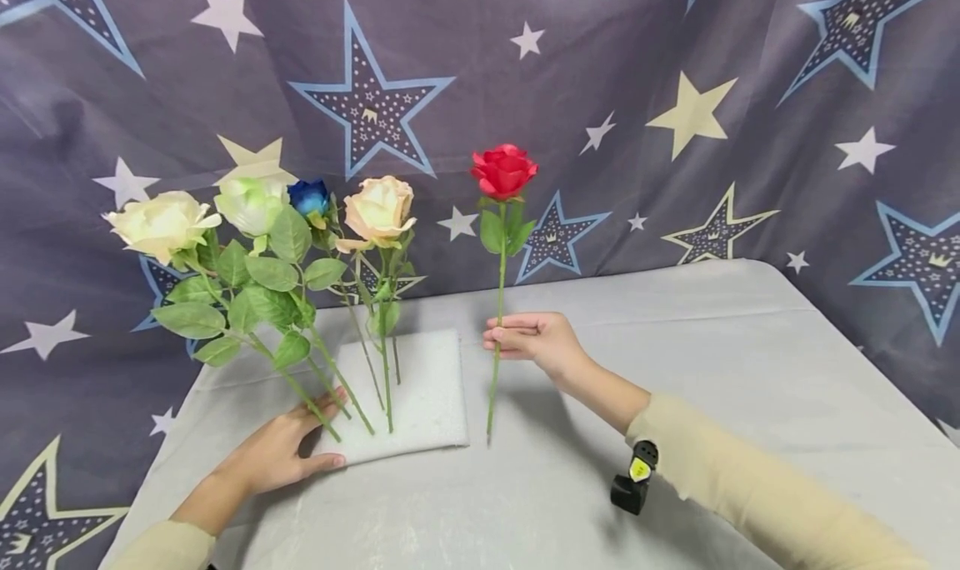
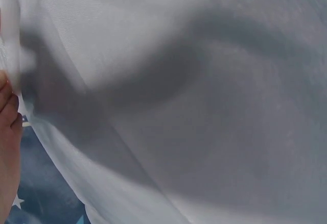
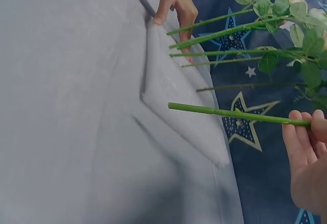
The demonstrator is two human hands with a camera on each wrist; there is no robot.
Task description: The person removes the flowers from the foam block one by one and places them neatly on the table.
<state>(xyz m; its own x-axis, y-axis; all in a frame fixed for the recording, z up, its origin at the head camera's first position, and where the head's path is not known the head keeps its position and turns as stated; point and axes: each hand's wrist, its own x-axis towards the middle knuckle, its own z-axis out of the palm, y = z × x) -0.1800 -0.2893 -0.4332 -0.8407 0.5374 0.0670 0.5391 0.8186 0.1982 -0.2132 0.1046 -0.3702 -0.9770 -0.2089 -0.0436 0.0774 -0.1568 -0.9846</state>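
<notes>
My right hand (image 1: 543,345) pinches the stem of a red rose (image 1: 504,172) between thumb and fingers. The rose stands upright, to the right of a white foam block (image 1: 431,387); its bare stem (image 3: 230,113) points at the block in the right wrist view. My left hand (image 1: 281,449) grips the block's left end, thumb at the front edge and fingers toward the back. Rising from the block are a cream rose (image 1: 161,224), a pale green-white rose (image 1: 251,203), a blue rose (image 1: 309,197) and a peach rose (image 1: 380,210). Only fingers of my left hand (image 2: 9,114) show in the left wrist view.
A grey cloth covers the table (image 1: 712,345), whose far edge meets a dark star-patterned curtain (image 1: 585,20). The cream and green-white roses lean left with broad leaves (image 1: 191,320) over my left hand. A small black device (image 1: 633,478) sits on my right wrist.
</notes>
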